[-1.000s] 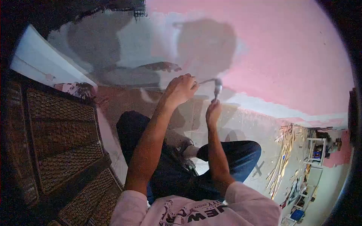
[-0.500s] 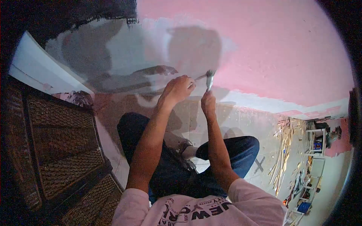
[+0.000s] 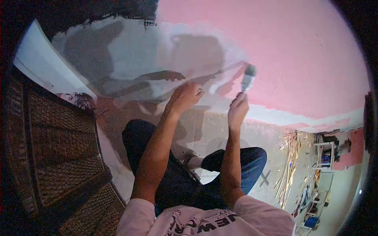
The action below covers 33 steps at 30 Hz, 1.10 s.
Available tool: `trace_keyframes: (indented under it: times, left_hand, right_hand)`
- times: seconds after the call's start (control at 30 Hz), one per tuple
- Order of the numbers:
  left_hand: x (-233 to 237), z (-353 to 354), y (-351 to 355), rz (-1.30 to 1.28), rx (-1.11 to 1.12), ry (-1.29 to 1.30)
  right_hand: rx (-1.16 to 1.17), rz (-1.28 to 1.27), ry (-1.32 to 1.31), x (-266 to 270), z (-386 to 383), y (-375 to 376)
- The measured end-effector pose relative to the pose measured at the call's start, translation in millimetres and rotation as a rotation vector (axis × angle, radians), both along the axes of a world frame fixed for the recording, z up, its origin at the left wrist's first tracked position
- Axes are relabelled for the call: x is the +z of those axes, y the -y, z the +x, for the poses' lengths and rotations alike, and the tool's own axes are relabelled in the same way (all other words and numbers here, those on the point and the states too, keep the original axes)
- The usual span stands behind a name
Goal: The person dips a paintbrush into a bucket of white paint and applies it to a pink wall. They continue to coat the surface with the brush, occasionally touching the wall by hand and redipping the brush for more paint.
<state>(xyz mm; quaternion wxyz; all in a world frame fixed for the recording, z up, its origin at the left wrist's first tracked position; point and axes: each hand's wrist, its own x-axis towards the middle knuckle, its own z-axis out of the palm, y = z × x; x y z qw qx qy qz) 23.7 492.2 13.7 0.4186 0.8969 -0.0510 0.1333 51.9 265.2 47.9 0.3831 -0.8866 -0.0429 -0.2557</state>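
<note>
A paintbrush [image 3: 248,78] with a pale metal band and dark bristles points up the wall, its handle in the grip of my right hand [image 3: 238,108]. The bristles overlap the border between the pink paint [image 3: 291,51] and a whitish patch [image 3: 232,57] on the wall. My left hand [image 3: 185,97] hovers to the left, close in front of the lower wall, its fingers curled together. Whatever lies between those fingertips is too small to make out. Shadows of both arms and the brush fall across the wall.
Dark woven-panel furniture [image 3: 65,141] stands close on my left. Loose wooden strips [image 3: 289,165] litter the floor at right, near a grey tape cross [image 3: 264,179]. White shelving [image 3: 325,153] with assorted things is farther right. Black paint [image 3: 98,10] covers the wall's upper left.
My right hand has carried the paintbrush to the right along the wall, and its bristles now show broader. My left hand stays nearly in place, still curled.
</note>
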Motion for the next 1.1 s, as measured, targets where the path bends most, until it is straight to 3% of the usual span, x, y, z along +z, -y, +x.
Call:
trace_keyframes:
  times: [0.13, 0.23, 0.33, 0.47, 0.57, 0.6, 0.73, 1.1]
  left_hand:
    - [-0.8, -0.1, 7.5, -0.017, -0.001, -0.032]
    - [2.7, 5.6, 7.1, 0.009, -0.033, -0.031]
    - [5.9, 0.1, 13.1, 0.002, -0.057, -0.053]
    - [10.2, -2.7, 11.6, -0.001, 0.016, -0.04]
    - [-1.7, 3.9, 10.4, 0.066, -0.009, -0.041]
    - [-5.2, 3.6, 12.2, 0.05, -0.022, -0.031]
    - [0.3, 5.5, 12.4, 0.027, -0.043, -0.032]
    - [7.3, 4.3, 13.2, 0.045, -0.055, -0.104]
  right_hand:
    - [0.016, 0.071, -0.028, 41.2, -9.5, -10.9]
    - [0.068, -0.267, -0.135, -65.5, 47.2, 13.7]
    - [-0.036, -0.336, -0.356, -86.8, 39.6, 5.0]
    - [0.046, -0.237, -0.357, -50.5, -4.0, 19.3]
    - [0.171, -0.225, -0.252, -39.3, 5.4, 19.9]
    - [0.164, -0.317, -0.415, -39.5, 30.8, 16.8]
    - [0.154, -0.26, -0.336, -59.5, 42.9, 7.6]
    - [0.237, -0.303, -0.471, -40.2, 40.5, 27.5]
